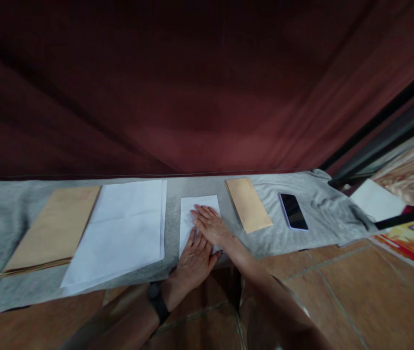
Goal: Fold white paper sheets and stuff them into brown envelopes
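Light: dim, warm | shadows: soft | edges: bowed by wide lens | right edge: blurred

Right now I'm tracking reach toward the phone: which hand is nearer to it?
Right. The right hand lies flat on the folded white sheet, apart from the phone beyond the small brown envelope. The left hand presses the sheet's near end, farther away.

Matt white paper (198, 214) lies on soft grey cloth (301, 233); the phone (293, 211) screen looks glossy.
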A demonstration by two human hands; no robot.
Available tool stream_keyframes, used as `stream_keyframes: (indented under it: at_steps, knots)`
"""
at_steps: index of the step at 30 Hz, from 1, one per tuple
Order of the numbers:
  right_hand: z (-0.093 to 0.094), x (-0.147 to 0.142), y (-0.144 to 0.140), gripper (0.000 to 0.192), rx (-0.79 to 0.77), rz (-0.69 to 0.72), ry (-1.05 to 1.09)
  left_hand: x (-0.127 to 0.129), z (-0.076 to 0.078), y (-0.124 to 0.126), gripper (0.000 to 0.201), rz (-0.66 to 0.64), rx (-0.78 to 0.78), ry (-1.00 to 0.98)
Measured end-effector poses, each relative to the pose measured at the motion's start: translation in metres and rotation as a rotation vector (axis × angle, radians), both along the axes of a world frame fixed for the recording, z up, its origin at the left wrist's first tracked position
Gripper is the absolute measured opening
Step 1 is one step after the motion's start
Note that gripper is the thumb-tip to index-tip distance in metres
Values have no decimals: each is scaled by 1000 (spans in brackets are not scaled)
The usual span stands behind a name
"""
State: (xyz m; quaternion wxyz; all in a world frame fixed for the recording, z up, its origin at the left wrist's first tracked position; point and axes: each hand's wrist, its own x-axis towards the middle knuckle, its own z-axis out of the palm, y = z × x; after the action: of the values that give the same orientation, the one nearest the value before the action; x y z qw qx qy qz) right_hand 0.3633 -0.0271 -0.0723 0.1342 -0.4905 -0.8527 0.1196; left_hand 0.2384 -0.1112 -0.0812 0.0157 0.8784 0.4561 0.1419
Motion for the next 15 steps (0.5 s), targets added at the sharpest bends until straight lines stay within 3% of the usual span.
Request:
stream_keyframes:
  at_steps: [9,15]
  knots:
    - [-14,13,26,58,69,-266,-65,-11,7,-1,52,-80,30,59]
    - [-24,37,16,58,155,-362,-71,-21,4,-4,52,-87,28,71]
